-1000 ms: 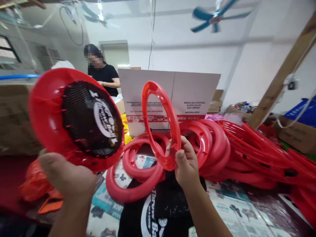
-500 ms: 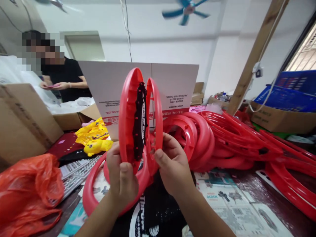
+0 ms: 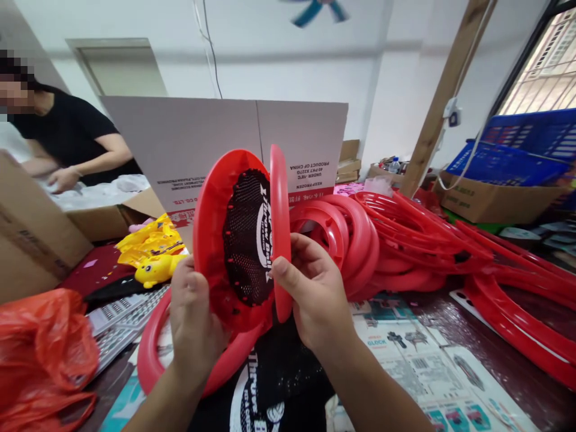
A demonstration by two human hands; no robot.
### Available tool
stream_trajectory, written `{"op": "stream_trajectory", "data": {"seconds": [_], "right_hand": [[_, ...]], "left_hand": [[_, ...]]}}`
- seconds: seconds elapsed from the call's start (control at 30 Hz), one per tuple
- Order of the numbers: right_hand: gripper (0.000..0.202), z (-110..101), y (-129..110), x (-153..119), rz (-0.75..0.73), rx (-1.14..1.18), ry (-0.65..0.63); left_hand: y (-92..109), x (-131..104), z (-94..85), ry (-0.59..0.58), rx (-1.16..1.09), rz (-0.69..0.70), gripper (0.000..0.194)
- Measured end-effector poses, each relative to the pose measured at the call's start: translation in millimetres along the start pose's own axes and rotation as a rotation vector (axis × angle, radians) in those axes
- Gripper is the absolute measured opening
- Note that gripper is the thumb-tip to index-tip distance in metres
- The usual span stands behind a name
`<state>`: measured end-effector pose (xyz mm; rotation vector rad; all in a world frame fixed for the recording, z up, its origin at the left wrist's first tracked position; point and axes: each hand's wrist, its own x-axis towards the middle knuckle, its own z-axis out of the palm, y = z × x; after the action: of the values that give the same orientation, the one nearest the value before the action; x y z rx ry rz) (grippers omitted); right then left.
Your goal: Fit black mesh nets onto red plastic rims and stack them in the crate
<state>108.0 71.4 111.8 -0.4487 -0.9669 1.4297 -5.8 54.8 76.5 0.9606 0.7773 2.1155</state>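
Note:
My left hand grips the lower left rim of a red plastic ring, tilted so its hollow inner side shows. Black mesh netting with white "Throw Ball" lettering stretches across that ring, caught on small red pegs. Between thumb and fingers, my right hand pinches a second, thinner-looking red ring, seen nearly edge-on beside the netted one. Below my hands a further red ring lies on the table, partly hidden by my left arm. Black printed netting lies between my forearms.
Red rings pile up on the right, beside long red plastic parts. A cardboard panel stands behind. Leftward are a yellow toy, a red plastic bag and a carton. A person in black works beyond.
The netted ring has turned so its inside and lettering face me more. The thin ring has turned edge-on and shifted closer to it. The view has swung slightly right; the other person's hands moved lower.

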Motion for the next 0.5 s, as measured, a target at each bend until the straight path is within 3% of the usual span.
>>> {"op": "stream_trajectory", "data": {"seconds": [0.2,0.3,0.5], "right_hand": [[0.042,2,0,-3,0.032,-0.146,0.017],[0.045,7,5,-8,0.032,-0.221,0.033],[0.043,13,23,-10,-0.026,-0.279,-0.051]], "left_hand": [[4,19,-5.8,-0.035,-0.091,0.030,0.024],[5,14,-3.3,-0.049,-0.069,0.060,0.025],[3,-7,3.5,-0.019,-0.034,0.080,0.036]]}}
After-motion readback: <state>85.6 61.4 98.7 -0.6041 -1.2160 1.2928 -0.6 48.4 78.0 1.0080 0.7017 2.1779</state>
